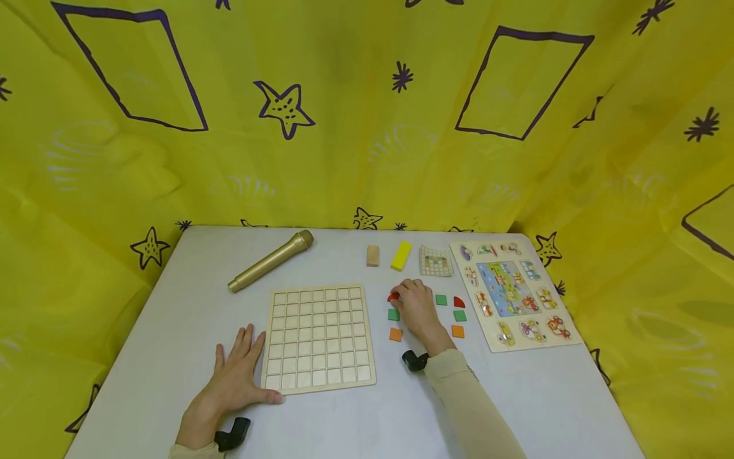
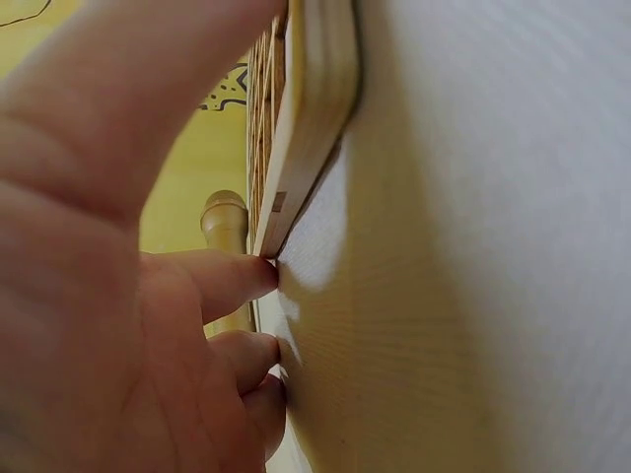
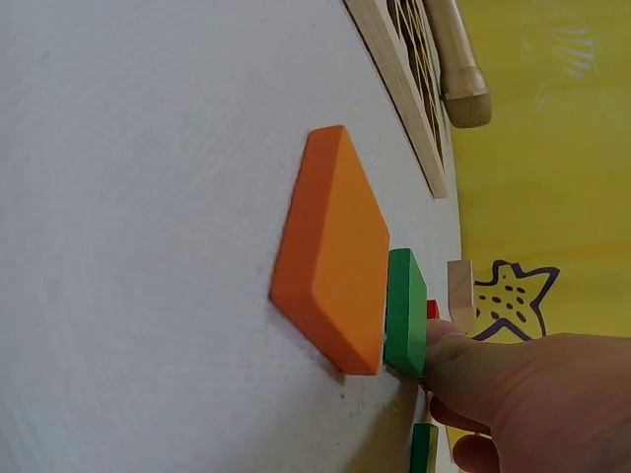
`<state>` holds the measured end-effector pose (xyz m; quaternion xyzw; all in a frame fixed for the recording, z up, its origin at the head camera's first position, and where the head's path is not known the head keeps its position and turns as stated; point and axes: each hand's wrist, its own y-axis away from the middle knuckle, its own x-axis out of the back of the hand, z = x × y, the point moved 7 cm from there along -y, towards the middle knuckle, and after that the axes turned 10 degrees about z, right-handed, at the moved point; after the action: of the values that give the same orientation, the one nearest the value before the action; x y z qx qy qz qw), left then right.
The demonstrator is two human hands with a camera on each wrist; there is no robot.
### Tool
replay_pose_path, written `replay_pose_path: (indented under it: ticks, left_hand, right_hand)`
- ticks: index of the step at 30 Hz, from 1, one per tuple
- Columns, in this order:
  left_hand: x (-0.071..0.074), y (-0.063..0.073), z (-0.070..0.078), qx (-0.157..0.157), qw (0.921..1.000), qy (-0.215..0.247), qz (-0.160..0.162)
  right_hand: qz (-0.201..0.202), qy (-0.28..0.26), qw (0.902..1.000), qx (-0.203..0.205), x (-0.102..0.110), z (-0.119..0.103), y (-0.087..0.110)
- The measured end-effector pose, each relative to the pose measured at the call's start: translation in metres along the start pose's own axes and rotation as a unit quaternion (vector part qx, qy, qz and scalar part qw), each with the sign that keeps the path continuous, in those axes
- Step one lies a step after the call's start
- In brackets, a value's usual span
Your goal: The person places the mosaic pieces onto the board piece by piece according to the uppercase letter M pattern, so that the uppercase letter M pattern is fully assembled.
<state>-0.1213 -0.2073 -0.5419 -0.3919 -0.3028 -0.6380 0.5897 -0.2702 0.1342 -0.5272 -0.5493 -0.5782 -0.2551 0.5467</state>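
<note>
Right of the grid board (image 1: 313, 340), right hand (image 1: 418, 311) curled, fingertips pinching red piece (image 1: 392, 297); left hand (image 1: 232, 376) splayed at board's left edge; thumb so close to board-side green square (image 1: 393, 315), a careless lift could knock it askew.

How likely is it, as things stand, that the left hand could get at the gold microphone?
Likely yes: the left hand rests, fingers spread, beside the wooden grid board, and only tabletop shows between that hand and the near end of the gold microphone.
</note>
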Motion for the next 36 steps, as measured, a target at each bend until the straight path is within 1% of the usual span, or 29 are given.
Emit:
replay_pose_path:
  ticks: [4, 10, 18, 23, 29, 32, 36]
  left_hand:
    - [0.000, 0.000, 0.000, 0.003, 1.0000, -0.002, -0.003]
    - [0.001, 0.000, 0.001, -0.003, 1.0000, -0.001, 0.001]
    - [0.001, 0.000, 0.001, 0.002, 1.0000, 0.001, -0.002]
    - [0.001, 0.001, 0.001, 0.001, 1.0000, 0.002, 0.000]
    - [0.000, 0.001, 0.001, -0.001, 1.0000, 0.001, 0.001]
    - [0.000, 0.001, 0.000, -0.002, 1.0000, 0.001, 0.000]
    - [0.000, 0.001, 0.000, 0.000, 1.0000, 0.000, -0.002]
  right_hand:
    - [-0.001, 0.003, 1.0000, 0.002, 0.000, -0.001, 0.000]
    - [-0.004, 0.006, 1.0000, 0.003, 0.000, -0.001, -0.001]
    - [-0.002, -0.008, 0.9999, 0.010, 0.002, -0.005, -0.003]
    - [0.003, -0.030, 0.9993, 0.024, 0.007, -0.014, -0.005]
    - [-0.001, -0.054, 0.9980, 0.033, 0.010, -0.026, -0.007]
    - [0.003, -0.061, 0.9971, 0.046, 0.011, -0.032, -0.009]
    - [0.019, -0.071, 0.9947, 0.072, 0.011, -0.044, -0.013]
